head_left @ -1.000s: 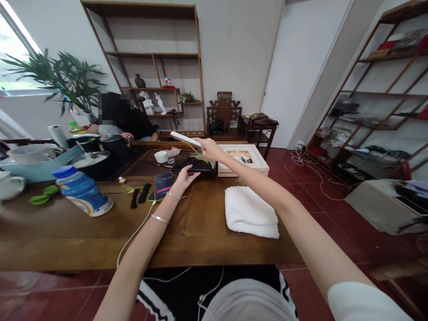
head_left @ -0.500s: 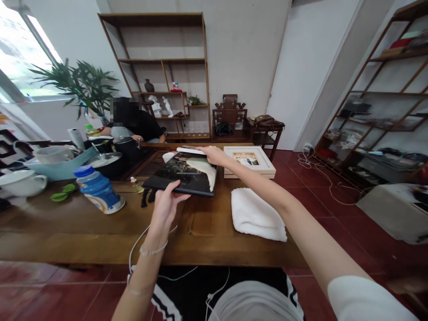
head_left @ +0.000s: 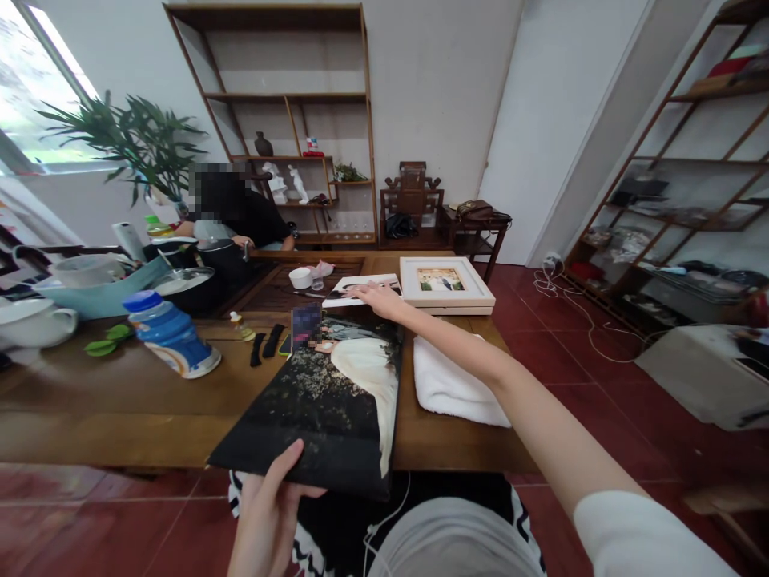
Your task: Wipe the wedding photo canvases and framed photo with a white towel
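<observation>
Black and glossy, the photo panel (head_left: 312, 401) is pinched at its near edge by the left hand (head_left: 270, 493), thumb on top, jutting past the rim of the counter (head_left: 150, 425); it looks stiff, fairly light and slippery — best held by opposite edges, off the picture. The right hand (head_left: 381, 300) lies over one white panel (head_left: 338, 295); whether it grips, I cannot tell. Around them: one white picture frame (head_left: 481, 293), perhaps two stacked, one folded towel (head_left: 453, 393), two black straps (head_left: 257, 349), one blue-capped bottle (head_left: 174, 340).
</observation>
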### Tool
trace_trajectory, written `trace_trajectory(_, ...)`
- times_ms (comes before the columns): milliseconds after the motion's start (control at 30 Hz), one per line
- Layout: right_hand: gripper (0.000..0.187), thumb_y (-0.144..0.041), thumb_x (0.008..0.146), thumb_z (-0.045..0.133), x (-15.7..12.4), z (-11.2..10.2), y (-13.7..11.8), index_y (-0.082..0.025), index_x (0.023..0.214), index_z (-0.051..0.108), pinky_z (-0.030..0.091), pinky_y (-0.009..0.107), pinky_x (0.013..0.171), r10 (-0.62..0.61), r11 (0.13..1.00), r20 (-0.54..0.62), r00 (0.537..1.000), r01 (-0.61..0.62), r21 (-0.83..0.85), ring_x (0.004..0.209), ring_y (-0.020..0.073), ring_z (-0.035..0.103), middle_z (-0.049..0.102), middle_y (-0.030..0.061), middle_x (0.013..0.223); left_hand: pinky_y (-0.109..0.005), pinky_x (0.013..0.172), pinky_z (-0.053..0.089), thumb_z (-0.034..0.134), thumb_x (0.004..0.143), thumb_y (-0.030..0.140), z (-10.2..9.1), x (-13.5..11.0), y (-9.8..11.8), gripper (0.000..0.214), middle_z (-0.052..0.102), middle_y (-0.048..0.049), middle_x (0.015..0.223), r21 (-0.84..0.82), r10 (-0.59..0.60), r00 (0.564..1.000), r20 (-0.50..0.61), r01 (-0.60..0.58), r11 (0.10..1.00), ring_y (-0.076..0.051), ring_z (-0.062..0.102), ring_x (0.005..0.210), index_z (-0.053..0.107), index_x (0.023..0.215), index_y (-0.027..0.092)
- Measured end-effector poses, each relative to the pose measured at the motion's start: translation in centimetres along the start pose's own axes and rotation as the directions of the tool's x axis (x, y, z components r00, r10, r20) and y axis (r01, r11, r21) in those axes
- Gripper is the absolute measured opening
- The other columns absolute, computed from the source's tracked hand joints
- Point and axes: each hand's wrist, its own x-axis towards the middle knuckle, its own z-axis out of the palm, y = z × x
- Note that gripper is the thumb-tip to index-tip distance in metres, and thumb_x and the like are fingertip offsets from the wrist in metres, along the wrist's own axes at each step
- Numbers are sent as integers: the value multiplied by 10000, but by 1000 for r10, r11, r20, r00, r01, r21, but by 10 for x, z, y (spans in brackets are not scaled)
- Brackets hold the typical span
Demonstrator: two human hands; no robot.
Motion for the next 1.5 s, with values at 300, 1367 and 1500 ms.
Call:
trace_trajectory(300,537,-329,878,473,10,42,3,-274,1376,280,206,741,894,139,987,155,978,-150,59,1308,426,162,207,138,1476,-184,372,521,746,520,167,-1,3,-20,162,616,16,678,30,-75,997,3,75,997,-105,582,484,655,645,118)
trace_trajectory(1367,502,-72,730,411,-274,-14,-51,-165,1223,390,419,471,918,219,953,-179,959,-170,250,1109,277,519,538,159,1202,-246,365,548,663,604,87,10,6,-24,208,641,-35,827,195,-180,979,90,160,968,-159,628,589,604,799,127)
trace_trajectory(1500,449,-143,720,445,-296,-14,-27,-183,1160,365,517,379,673,516,849,-381,767,-403,341,815,252,628,592,126,1003,-256,360,531,707,571,142,2,10,-16,226,650,-17,727,278,-214,962,167,162,947,-152,605,483,594,767,133)
